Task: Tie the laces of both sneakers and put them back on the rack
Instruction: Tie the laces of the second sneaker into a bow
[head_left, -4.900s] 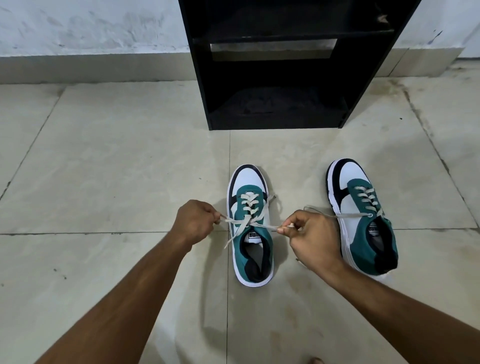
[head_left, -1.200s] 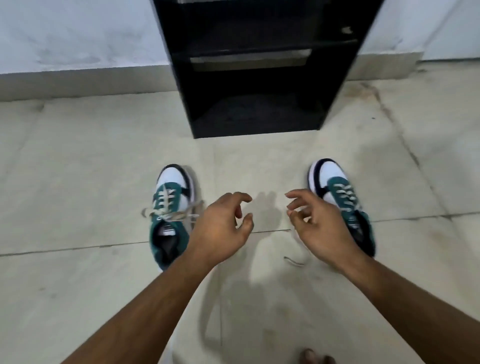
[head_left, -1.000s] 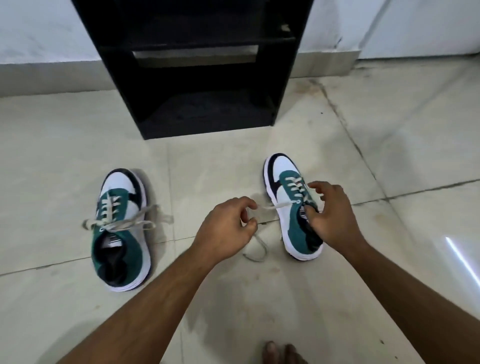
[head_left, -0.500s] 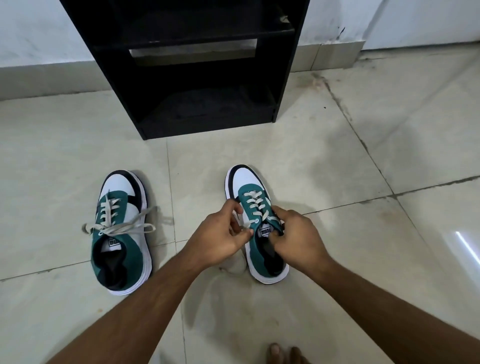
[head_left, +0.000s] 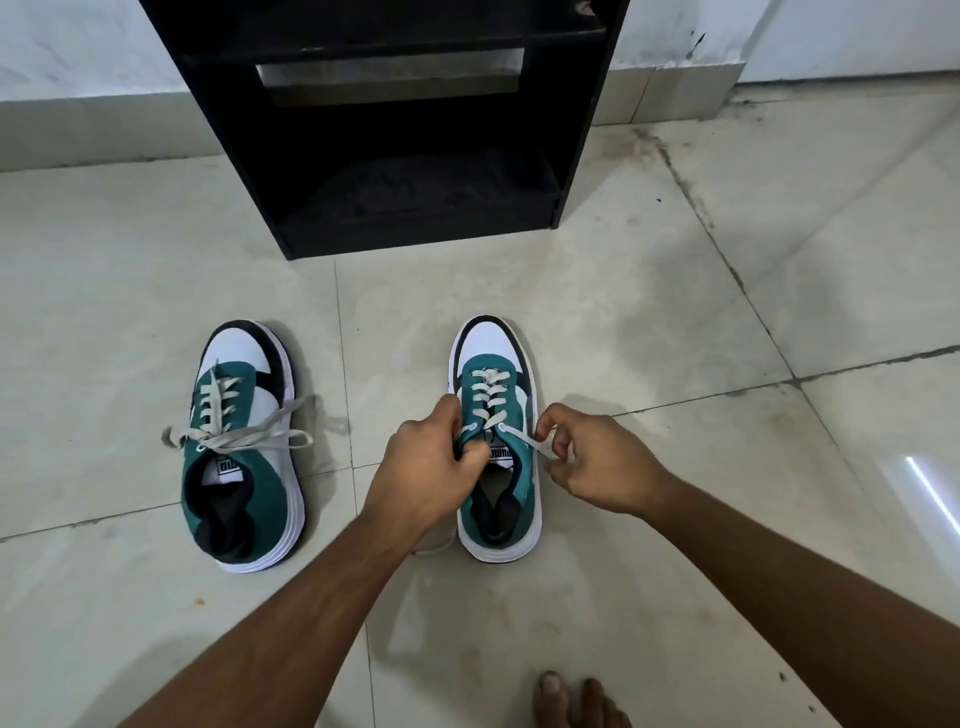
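Head view showed left hand (head_left: 426, 470) and right hand (head_left: 597, 467) each pinching a lace (head_left: 530, 444) of the right sneaker (head_left: 506, 467) on the floor (head_left: 675, 338).

Two bare forearms reaching forward and down from the bottom edge, converging toward mid-frame. Left hand (head_left: 428, 475) curled into a loose fist, knuckles up, fingers tucked under. Right hand (head_left: 597, 462) palm turned inward, thumb and forefinger pinched together, remaining fingers bent. Bare toes (head_left: 571, 699) showing at the lower edge of the frame.
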